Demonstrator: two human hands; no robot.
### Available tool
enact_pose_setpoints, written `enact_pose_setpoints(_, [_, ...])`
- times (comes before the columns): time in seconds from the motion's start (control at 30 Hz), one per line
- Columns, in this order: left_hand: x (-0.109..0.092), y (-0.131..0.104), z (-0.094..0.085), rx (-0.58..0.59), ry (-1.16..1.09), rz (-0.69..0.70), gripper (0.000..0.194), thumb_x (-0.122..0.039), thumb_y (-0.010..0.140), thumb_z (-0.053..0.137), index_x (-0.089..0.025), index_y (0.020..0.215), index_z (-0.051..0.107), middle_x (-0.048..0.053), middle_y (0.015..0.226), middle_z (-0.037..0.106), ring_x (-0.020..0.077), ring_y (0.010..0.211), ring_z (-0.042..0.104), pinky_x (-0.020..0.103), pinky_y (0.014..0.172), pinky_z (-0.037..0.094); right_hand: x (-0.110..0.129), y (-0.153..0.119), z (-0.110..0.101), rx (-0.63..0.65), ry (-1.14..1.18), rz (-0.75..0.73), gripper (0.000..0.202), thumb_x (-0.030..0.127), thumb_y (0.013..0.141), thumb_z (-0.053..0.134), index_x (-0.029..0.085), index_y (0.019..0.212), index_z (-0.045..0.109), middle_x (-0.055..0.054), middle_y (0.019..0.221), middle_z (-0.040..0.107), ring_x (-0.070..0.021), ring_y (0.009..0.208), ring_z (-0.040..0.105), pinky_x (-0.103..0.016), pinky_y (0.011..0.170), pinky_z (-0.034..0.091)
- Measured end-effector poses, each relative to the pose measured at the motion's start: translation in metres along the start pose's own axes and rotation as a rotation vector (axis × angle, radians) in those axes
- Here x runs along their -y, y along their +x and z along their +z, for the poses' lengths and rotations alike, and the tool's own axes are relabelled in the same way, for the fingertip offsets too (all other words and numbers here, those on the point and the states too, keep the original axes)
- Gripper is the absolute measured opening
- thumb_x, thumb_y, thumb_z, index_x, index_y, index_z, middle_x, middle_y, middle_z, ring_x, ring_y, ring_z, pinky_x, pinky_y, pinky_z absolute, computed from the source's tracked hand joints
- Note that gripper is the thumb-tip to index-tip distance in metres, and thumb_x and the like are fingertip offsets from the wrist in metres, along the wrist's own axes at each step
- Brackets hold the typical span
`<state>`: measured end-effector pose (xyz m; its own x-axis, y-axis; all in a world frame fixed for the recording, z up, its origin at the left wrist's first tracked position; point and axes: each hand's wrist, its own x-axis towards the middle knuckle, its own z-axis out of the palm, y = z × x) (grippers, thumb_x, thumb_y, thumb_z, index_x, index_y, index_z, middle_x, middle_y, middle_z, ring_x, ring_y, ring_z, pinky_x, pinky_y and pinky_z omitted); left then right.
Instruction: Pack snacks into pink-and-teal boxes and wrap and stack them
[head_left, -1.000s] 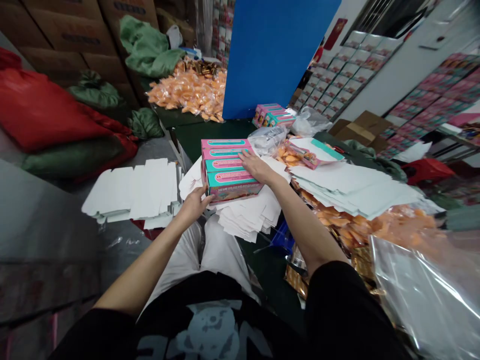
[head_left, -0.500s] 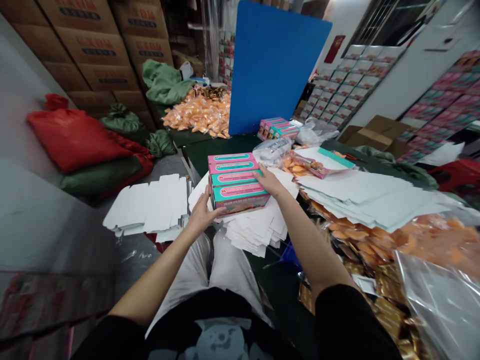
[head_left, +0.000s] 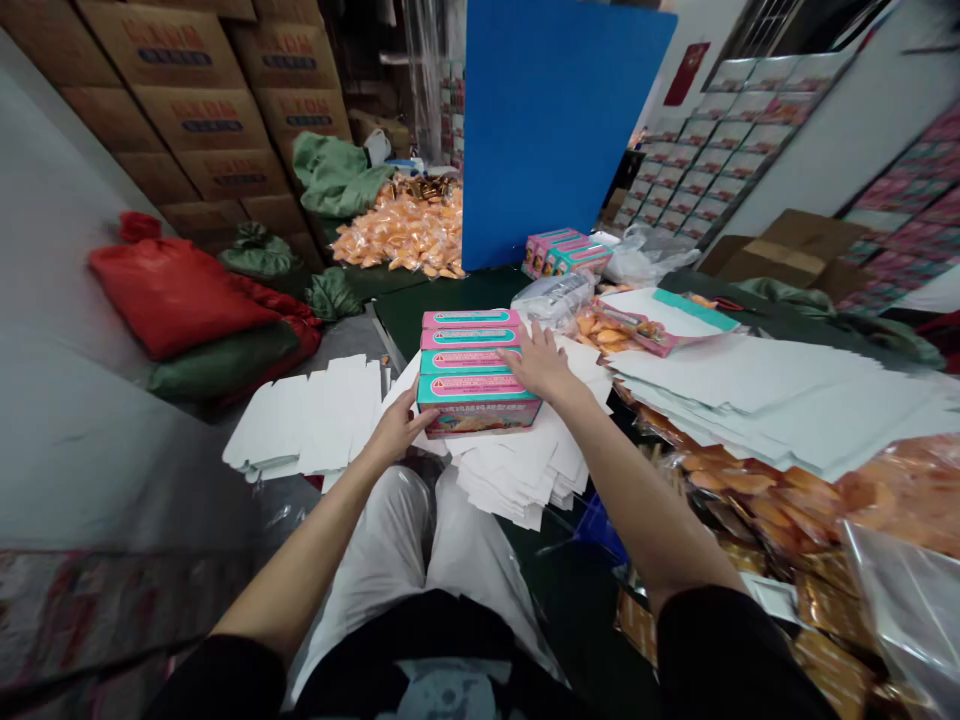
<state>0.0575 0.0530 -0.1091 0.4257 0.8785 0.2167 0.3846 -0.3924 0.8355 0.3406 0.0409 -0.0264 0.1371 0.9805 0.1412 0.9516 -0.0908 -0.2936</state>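
Note:
Several pink and teal cardboard boxes stand side by side in a tight block in front of me, printed strips facing up. My left hand grips the block's near left corner, thumb across the front face and fingers along the left side. At the right end, my right hand has its fingers spread, with the thumb touching the top of the boxes. Under the block and toward my lap lies a fanned pile of white card sheets.
Folded white cartons lie at left, and large white sheets at right. Orange packets heap beside an upright blue panel. More pink boxes stand behind. Red sacks sit far left, gold packets near right.
My right hand's fingers have spread and lifted from their closer hold on the right end. The left hand stays at the near left corner. The view has shifted slightly.

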Motion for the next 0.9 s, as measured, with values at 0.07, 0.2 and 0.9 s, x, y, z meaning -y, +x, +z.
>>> enact_pose_setpoints(0.07, [0.0,-0.001,0.0,-0.011,0.03,-0.002,0.061,-0.049,0.087,0.057,-0.019,0.14,0.052,0.009,0.124,0.065,0.0202,0.088,0.06,0.03,0.075,0.049,0.018,0.005,-0.021,-0.065,-0.009,0.03,0.077,0.064,0.095,0.028,0.023,0.158,0.014,-0.012,0.166,0.009,-0.0392,0.152,0.007,-0.069,0.114,0.02])
enact_pose_setpoints(0.2, [0.002,0.0,-0.001,-0.032,0.073,0.021,0.061,-0.049,0.086,0.058,-0.02,0.139,0.054,0.009,0.121,0.066,0.018,0.08,0.059,0.029,0.072,0.048,0.049,0.03,-0.034,-0.147,-0.033,-0.083,0.077,0.064,0.095,0.024,0.022,0.159,0.012,-0.009,0.166,0.006,-0.0355,0.153,0.003,-0.067,0.117,0.012])
enact_pose_setpoints(0.9, [-0.002,-0.002,0.006,-0.061,-0.093,-0.002,0.068,-0.039,0.076,0.068,-0.019,0.139,0.053,0.008,0.12,0.067,0.019,0.087,0.063,0.032,0.077,0.055,0.045,0.055,0.015,0.086,-0.077,-0.159,0.08,0.068,0.094,0.019,0.017,0.156,0.023,-0.013,0.164,0.018,-0.0367,0.151,0.013,-0.067,0.118,0.009])
